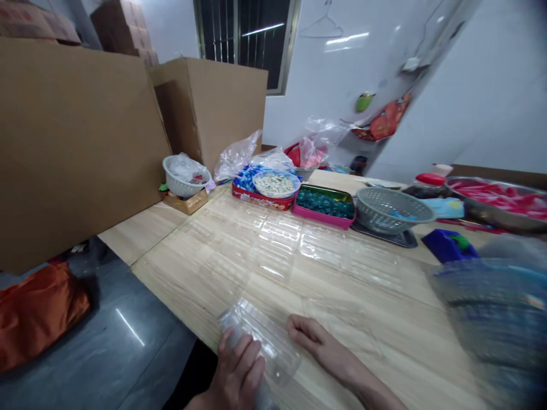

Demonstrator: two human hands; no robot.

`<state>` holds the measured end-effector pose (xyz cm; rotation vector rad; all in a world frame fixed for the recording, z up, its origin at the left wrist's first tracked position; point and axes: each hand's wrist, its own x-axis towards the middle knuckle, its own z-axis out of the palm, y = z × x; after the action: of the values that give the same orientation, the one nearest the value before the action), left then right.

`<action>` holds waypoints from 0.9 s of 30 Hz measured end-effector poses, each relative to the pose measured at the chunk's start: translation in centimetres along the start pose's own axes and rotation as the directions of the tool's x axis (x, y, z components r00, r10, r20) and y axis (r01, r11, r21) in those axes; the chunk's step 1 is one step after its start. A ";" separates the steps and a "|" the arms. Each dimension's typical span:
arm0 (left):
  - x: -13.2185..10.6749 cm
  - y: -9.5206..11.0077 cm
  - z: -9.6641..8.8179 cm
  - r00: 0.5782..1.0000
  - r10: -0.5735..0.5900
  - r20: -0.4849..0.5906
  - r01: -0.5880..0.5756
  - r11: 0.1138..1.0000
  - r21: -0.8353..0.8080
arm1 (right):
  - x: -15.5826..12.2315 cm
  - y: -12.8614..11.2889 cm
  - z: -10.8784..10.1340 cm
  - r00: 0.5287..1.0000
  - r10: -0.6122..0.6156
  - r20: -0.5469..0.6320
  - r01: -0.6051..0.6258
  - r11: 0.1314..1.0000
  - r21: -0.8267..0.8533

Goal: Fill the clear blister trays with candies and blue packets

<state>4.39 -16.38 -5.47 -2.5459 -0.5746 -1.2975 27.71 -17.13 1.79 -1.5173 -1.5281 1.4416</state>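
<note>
Clear plastic tray (260, 341) is tilting up inside the left hand (237, 367), and its fingers are clamping around the tray. Right hand (318, 344) is lying just beside, fingers together, on the wooden table (376, 319). Far beyond the fingers, pink box (323, 223) is holding round green pieces, and printing on red tin (260, 200) is too small for reading.
</note>
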 end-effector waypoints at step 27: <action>0.3 -0.6 0.9 0.976 -0.082 -0.201 0.126 0.968 0.216 | 7.7 7.5 6.4 0.746 -0.659 -0.097 0.211 0.373 -0.904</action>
<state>4.90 -15.40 -5.73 -2.2038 -0.7764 -1.4023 22.85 -13.48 -9.14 -1.5208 -2.2313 -0.1502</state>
